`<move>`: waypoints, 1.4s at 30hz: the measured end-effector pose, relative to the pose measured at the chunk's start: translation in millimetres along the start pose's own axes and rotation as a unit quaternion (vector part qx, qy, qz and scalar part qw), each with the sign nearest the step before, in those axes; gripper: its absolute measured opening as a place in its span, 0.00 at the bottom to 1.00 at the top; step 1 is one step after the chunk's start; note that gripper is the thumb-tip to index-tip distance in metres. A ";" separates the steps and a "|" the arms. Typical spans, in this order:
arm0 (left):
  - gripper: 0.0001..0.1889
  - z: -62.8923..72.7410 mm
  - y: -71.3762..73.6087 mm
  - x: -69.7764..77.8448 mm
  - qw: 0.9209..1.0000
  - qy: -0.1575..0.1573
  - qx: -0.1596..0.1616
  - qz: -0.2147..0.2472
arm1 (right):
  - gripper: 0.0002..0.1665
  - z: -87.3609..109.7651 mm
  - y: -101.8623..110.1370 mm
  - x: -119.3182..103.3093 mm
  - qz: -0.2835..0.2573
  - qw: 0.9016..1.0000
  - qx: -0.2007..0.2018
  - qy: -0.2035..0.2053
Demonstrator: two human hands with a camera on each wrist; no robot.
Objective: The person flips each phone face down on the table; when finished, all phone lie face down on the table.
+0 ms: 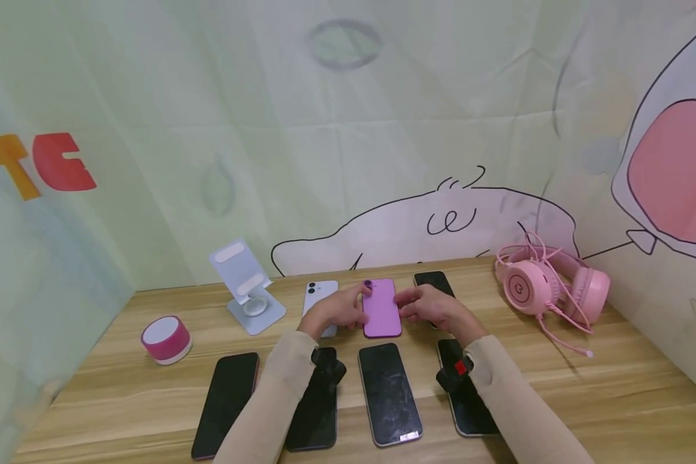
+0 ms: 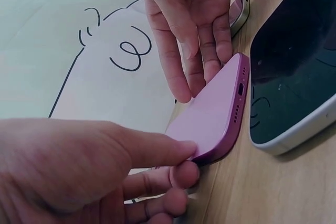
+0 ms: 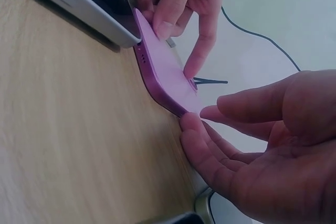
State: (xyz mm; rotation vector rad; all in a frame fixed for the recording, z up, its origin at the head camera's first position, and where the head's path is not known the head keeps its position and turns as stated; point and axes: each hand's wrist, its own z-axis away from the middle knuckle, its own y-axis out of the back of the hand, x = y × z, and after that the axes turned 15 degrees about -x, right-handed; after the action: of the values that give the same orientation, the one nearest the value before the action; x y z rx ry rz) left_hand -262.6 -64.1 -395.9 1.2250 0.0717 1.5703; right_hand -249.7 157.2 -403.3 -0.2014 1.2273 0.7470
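Observation:
A pink phone (image 1: pixel 383 309) lies back side up on the table between both hands, its camera at the far end. At its left edge, my left hand (image 1: pixel 345 307) grips it, with the thumb (image 2: pixel 176 150) on the back panel and other fingers curled by the side. My right hand (image 1: pixel 432 304) touches the opposite edge with its fingertips, the fingers loosely bent and the thumb apart from the phone. A light-coloured phone (image 1: pixel 320 291) lies partly hidden under the left hand. Behind the right hand sits a dark phone (image 1: pixel 435 281).
Several dark phones, including one in the centre (image 1: pixel 390 394) and one at left (image 1: pixel 227 403), line the near side. A folding stand (image 1: pixel 245 283) and a pink-and-white cylinder (image 1: pixel 167 339) stand left. Pink headphones (image 1: pixel 548 287) lie right, before a printed cloth backdrop (image 1: pixel 209 96).

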 end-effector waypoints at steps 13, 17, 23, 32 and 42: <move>0.26 -1.4 -0.1 0.6 1.000 -0.010 -0.006 -0.026 | 0.23 3.0 7.0 2.6 0.022 1.000 -0.019 0.008; 0.23 -3.8 -1.8 5.5 0.999 -0.011 -0.009 -0.043 | 0.20 6.3 10.2 4.2 0.044 0.999 -0.021 0.007; 0.21 -5.7 -7.7 12.5 0.997 -0.016 -0.002 -0.078 | 0.19 9.1 13.7 4.9 0.068 0.997 -0.038 0.021; 0.20 -12.1 -14.5 26.4 0.996 -0.027 0.006 -0.079 | 0.22 15.3 25.2 1.5 0.094 0.995 -0.028 0.027; 0.23 -24.7 -21.2 41.8 0.992 -0.047 -0.004 -0.113 | 0.21 24.5 40.5 2.1 0.126 0.992 -0.022 -0.002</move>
State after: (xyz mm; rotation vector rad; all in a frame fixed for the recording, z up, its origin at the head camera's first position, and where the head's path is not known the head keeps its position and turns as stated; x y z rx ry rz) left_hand -260.6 -11.2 -393.0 1.2380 0.1380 1.3136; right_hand -255.2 201.1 -386.6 -0.0809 1.2472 0.9928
